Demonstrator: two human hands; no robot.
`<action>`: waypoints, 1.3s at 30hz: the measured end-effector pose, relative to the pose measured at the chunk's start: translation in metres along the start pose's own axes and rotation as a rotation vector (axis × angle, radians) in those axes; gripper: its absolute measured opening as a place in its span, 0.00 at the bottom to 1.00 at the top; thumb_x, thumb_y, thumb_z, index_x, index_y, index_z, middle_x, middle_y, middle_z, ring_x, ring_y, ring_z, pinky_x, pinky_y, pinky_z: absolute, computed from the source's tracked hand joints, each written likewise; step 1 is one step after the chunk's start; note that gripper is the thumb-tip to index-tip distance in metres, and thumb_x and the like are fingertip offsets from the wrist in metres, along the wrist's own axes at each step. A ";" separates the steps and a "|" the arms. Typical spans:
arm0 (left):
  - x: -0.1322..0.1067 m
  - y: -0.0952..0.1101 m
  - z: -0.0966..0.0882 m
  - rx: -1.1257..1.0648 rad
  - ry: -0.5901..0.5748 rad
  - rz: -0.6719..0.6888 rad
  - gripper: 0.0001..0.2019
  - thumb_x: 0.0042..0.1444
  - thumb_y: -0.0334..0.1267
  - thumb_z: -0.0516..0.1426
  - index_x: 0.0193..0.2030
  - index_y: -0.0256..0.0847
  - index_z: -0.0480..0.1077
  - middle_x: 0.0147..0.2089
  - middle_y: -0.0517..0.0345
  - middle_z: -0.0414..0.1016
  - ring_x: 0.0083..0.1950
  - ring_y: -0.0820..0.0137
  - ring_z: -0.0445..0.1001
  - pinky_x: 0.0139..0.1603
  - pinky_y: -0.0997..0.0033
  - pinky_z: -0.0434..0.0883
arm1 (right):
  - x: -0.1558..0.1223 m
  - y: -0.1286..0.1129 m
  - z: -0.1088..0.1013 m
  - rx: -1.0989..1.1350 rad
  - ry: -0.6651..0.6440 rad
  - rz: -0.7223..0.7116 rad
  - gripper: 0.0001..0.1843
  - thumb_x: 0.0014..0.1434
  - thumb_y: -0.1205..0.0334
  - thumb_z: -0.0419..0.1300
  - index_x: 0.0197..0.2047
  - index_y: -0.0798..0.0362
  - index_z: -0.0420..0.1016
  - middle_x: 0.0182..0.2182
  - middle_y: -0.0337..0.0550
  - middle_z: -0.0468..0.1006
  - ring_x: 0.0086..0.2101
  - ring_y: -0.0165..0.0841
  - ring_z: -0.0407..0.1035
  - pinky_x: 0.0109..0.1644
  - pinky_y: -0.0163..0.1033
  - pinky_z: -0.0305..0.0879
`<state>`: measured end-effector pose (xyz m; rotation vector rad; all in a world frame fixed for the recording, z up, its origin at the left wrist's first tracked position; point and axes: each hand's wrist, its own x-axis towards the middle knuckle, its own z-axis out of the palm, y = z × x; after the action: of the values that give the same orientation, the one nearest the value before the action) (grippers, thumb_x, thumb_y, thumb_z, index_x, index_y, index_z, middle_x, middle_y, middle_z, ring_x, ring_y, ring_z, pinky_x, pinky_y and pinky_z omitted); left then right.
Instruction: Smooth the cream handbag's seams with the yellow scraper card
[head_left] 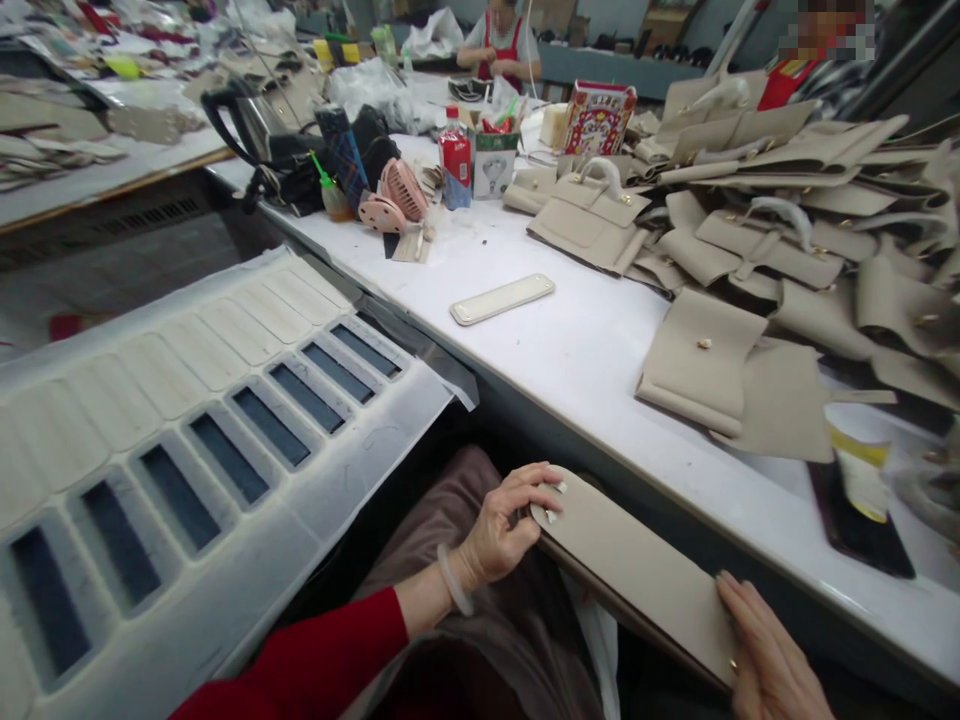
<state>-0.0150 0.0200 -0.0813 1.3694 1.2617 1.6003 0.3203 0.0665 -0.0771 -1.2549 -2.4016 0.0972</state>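
Observation:
Over my lap lies a long beige leather panel (637, 565) with a rounded left end, a darker layer showing beneath it. My left hand (506, 525), a pale bangle at its wrist, is closed on the rounded end, with fingertips beside two small white-wrapped fittings. My right hand (772, 650) is closed around the other end, fingers along its upper edge; part of this hand is cut off by the frame. A narrow pale strip with rounded corners (502, 299) lies on the white table beyond.
White table (570, 370) ahead; beige bag pieces (705, 360) heap on its right, near a dark phone (862, 530) under a yellow-and-white tube. Left stands a board of pale strips and dark slots (300, 500). Behind: pink fan (401, 195), red-labelled bottle (454, 160), kettle (255, 125), two people.

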 end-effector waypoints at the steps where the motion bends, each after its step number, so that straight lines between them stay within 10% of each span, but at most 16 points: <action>1: -0.001 0.000 0.002 0.016 0.016 0.006 0.17 0.46 0.27 0.51 0.41 0.41 0.75 0.57 0.50 0.73 0.65 0.57 0.65 0.67 0.49 0.61 | 0.001 -0.001 0.000 0.010 0.001 -0.001 0.30 0.67 0.67 0.44 0.71 0.46 0.53 0.66 0.38 0.62 0.62 0.40 0.62 0.72 0.48 0.48; 14: 0.013 0.007 -0.038 0.494 -0.395 0.337 0.20 0.62 0.31 0.49 0.58 0.45 0.72 0.63 0.55 0.71 0.71 0.60 0.56 0.72 0.51 0.51 | 0.002 -0.005 0.002 0.046 0.039 0.027 0.29 0.68 0.67 0.43 0.70 0.41 0.54 0.63 0.37 0.66 0.63 0.40 0.59 0.70 0.54 0.53; 30: 0.019 0.007 -0.041 0.748 -0.399 0.521 0.14 0.63 0.36 0.54 0.55 0.43 0.72 0.60 0.57 0.74 0.72 0.59 0.55 0.74 0.50 0.39 | 0.003 0.003 -0.008 -0.096 -0.082 -0.016 0.25 0.69 0.61 0.44 0.67 0.50 0.58 0.63 0.43 0.67 0.65 0.45 0.55 0.66 0.58 0.56; 39: 0.022 0.048 -0.029 0.941 -0.417 0.561 0.13 0.60 0.30 0.55 0.48 0.45 0.75 0.59 0.60 0.74 0.71 0.62 0.58 0.74 0.50 0.41 | 0.068 -0.078 -0.008 -0.191 -0.200 -0.101 0.31 0.69 0.50 0.48 0.71 0.50 0.53 0.68 0.44 0.58 0.65 0.46 0.54 0.66 0.57 0.56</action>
<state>-0.0433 0.0184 -0.0280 2.6603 1.4976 0.8981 0.2293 0.0735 -0.0273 -1.2554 -2.6957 -0.0394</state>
